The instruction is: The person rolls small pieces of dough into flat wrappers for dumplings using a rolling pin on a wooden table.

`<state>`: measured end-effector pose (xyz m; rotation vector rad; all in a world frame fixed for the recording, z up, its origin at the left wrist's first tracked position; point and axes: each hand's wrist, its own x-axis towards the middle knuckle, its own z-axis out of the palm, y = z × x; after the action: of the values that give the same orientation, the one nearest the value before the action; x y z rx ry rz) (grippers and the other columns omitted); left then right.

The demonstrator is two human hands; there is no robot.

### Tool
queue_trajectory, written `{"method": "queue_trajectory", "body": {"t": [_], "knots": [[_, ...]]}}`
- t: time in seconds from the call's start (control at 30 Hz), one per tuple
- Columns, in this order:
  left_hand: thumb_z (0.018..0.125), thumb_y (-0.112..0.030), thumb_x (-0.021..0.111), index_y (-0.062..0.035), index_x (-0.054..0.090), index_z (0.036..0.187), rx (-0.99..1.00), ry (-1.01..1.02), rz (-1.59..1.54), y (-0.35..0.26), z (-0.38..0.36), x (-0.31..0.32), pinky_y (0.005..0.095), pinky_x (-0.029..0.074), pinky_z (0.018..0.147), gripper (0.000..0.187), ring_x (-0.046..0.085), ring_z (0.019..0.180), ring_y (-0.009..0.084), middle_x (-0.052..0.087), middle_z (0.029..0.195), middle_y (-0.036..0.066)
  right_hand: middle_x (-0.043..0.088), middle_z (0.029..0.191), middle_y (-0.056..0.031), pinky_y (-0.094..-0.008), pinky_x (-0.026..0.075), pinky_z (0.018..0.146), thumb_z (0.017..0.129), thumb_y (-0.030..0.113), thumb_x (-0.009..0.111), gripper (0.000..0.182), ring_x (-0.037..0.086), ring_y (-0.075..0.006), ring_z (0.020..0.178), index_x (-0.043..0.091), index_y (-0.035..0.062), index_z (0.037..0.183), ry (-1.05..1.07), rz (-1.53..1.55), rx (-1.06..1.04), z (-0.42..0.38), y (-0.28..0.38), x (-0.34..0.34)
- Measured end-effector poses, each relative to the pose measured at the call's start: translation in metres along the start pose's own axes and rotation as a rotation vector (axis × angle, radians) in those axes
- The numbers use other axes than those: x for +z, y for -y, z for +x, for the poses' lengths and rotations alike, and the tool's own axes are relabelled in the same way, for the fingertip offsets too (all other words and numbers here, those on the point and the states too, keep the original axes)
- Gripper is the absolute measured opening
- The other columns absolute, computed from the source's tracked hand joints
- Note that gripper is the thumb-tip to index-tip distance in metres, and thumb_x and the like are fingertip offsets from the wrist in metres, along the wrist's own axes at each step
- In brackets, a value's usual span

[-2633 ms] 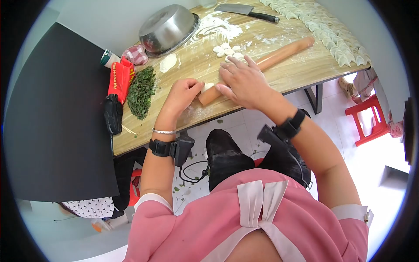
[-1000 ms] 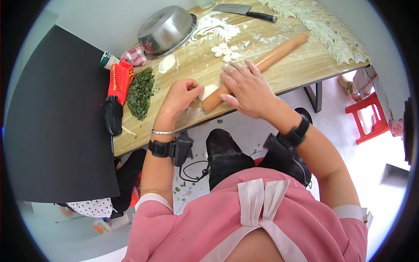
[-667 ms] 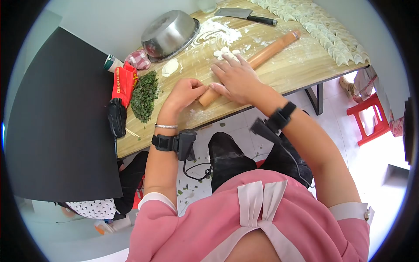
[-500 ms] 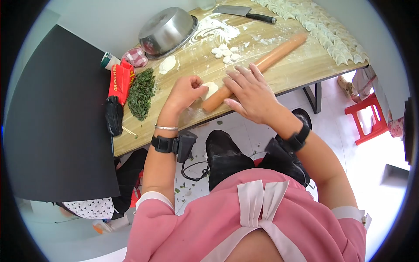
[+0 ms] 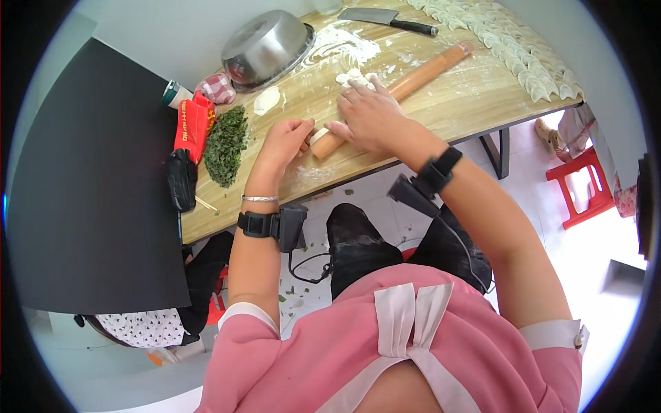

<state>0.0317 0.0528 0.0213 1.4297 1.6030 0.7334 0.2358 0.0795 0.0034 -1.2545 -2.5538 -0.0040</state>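
Observation:
My left hand (image 5: 286,144) is closed in a pinch at the edge of a small dough wrapper (image 5: 318,135), most of which is hidden by the rolling pin. Across the wrapper lies the wooden rolling pin (image 5: 430,71), slanting up to the right. My right hand (image 5: 372,118) rests palm down on the pin's lower part, its fingers stretched over it and the thumb apart. Just beyond those fingertips sit several small dough pieces (image 5: 352,74), partly covered by the hand. A flat dough round (image 5: 266,100) lies farther left.
A metal bowl (image 5: 265,51) stands upside down at the back. Chopped greens (image 5: 226,144) are heaped left, beside a red packet (image 5: 193,124). A cleaver (image 5: 389,20) and rows of dumplings (image 5: 513,51) occupy the far right. A red stool (image 5: 582,186) stands on the floor.
The rolling pin has shifted up and left, now covering more of the wrapper. My right hand has moved forward and left with it. The left hand keeps its pinch, nearly in place.

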Motion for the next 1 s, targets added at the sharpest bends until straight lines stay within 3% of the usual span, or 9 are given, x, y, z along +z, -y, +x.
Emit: {"method": "queue_trajectory", "body": {"t": [0.07,0.2,0.27,0.43,0.5,0.6,0.7,0.9,1.0], "knots": [[0.086,-0.023,0.067,0.0003,0.066,0.083,0.013,0.001,0.112,-0.004,0.004,0.001,0.0241,0.041,0.053,0.024,0.050,0.058,0.0075,0.059,0.069,0.000,0.047,0.140,-0.0170,-0.0521,0.022,0.113,0.099,0.049,0.036,0.060,0.033,-0.0335,0.138,0.047,0.0019,0.134,0.004,0.001,0.007,0.004,0.000,0.007],[0.083,-0.017,0.069,0.0002,0.064,0.081,0.100,0.028,0.266,-0.002,0.004,0.007,0.0246,0.041,0.053,0.018,0.050,0.059,0.0081,0.057,0.069,0.000,0.047,0.139,-0.0176,-0.0525,0.021,0.113,0.097,0.049,0.039,0.061,0.036,-0.0338,0.135,0.048,0.0003,0.132,-0.197,0.023,-0.039,-0.031,-0.002,0.012],[0.084,-0.015,0.068,-0.0016,0.063,0.084,0.146,0.041,0.163,0.001,0.000,0.009,0.0231,0.039,0.053,0.015,0.050,0.061,0.0063,0.058,0.072,-0.001,0.048,0.137,-0.0185,-0.0527,0.021,0.113,0.095,0.047,0.046,0.059,0.039,-0.0348,0.132,0.049,-0.0008,0.130,-0.236,0.017,-0.068,-0.056,-0.001,0.007],[0.085,-0.011,0.065,-0.0026,0.060,0.091,0.169,0.152,-0.156,0.011,-0.006,0.007,0.0216,0.040,0.055,0.012,0.053,0.065,0.0060,0.060,0.078,-0.001,0.048,0.136,-0.0175,-0.0516,0.020,0.114,0.094,0.045,0.048,0.057,0.039,-0.0349,0.131,0.049,0.0001,0.129,-0.273,0.024,-0.081,-0.091,0.001,-0.002],[0.081,-0.005,0.064,0.0035,0.060,0.102,0.091,0.040,-0.054,0.013,-0.008,0.006,0.0251,0.046,0.059,0.023,0.058,0.071,0.0108,0.064,0.081,0.005,0.048,0.135,-0.0173,-0.0514,0.019,0.114,0.094,0.044,0.048,0.056,0.039,-0.0348,0.130,0.049,0.0002,0.129,-0.270,0.022,-0.085,-0.091,0.001,-0.002],[0.080,-0.003,0.062,0.0067,0.059,0.110,0.158,0.008,-0.171,0.009,-0.015,0.013,0.0253,0.046,0.059,0.032,0.060,0.073,0.0119,0.067,0.089,0.009,0.049,0.134,-0.0169,-0.0514,0.018,0.115,0.093,0.044,0.049,0.056,0.039,-0.0345,0.131,0.049,0.0001,0.129,-0.266,0.028,-0.080,-0.082,0.000,0.001],[0.082,-0.006,0.063,0.0045,0.060,0.114,0.095,0.094,-0.220,0.006,-0.015,0.012,0.0233,0.046,0.066,0.034,0.059,0.079,0.0100,0.066,0.096,0.006,0.050,0.134,-0.0169,-0.0513,0.017,0.115,0.094,0.044,0.048,0.056,0.040,-0.0347,0.130,0.050,-0.0001,0.128,-0.235,0.023,-0.066,-0.076,0.001,0.003],[0.082,-0.009,0.066,0.0024,0.065,0.106,0.081,0.040,-0.025,0.007,-0.010,0.015,0.0229,0.044,0.067,0.027,0.056,0.077,0.0077,0.065,0.091,0.002,0.051,0.131,-0.0166,-0.0523,0.021,0.113,0.094,0.046,0.047,0.055,0.041,-0.0341,0.129,0.053,0.0005,0.124,-0.236,0.015,-0.111,-0.073,-0.004,0.004],[0.087,-0.022,0.067,-0.0002,0.067,0.093,0.052,0.030,0.046,0.003,-0.003,0.013,0.0234,0.042,0.058,0.023,0.052,0.066,0.0071,0.060,0.077,-0.002,0.054,0.128,-0.0171,-0.0518,0.024,0.112,0.094,0.048,0.045,0.055,0.044,-0.0339,0.127,0.055,0.0007,0.120,-0.282,-0.004,-0.119,-0.053,-0.006,0.015]]}}
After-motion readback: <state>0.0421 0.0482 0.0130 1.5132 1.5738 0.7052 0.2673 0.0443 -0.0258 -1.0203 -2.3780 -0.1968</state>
